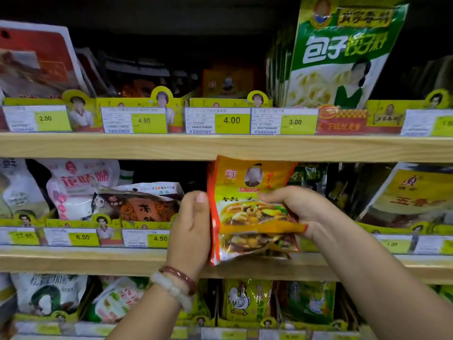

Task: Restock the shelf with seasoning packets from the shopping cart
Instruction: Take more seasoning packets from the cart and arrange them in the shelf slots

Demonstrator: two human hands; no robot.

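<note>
Head view shows a stack of orange-and-yellow seasoning packets (252, 212) held upright between both hands, in front of the middle shelf (98, 262) of a wooden rack. The left hand (191, 231) presses its palm and thumb against the stack's left edge, fingers hidden behind the packets, so I cannot tell how far they curl. The right hand (301, 209) grips the stack from its right side, fingers curled over the front at about mid-height, clamped on the packets. At least two packets show, the front one sitting higher than the one behind and below it. The top of the stack reaches the underside of the upper shelf board (220, 146).

On the left wrist sit two bracelets (176, 283), one dark red, one pale.

Just left of the left hand, on the middle shelf, lie a brown-and-orange packet (144, 204) and a white bag with pink print (78, 185); a yellow price tag reading 4.50 (159, 238) touches the view of that hand's back. Right of the right hand leans a yellow packet with red characters (411, 195).

Above the hands, on the upper shelf, stands a tall green-and-white packet (343, 52), with price tags 4.00 (231, 120) and 3.00 (295, 122) below it. Beneath the hands, the lower shelf holds a yellow packet with a rooster picture (245, 300).
</note>
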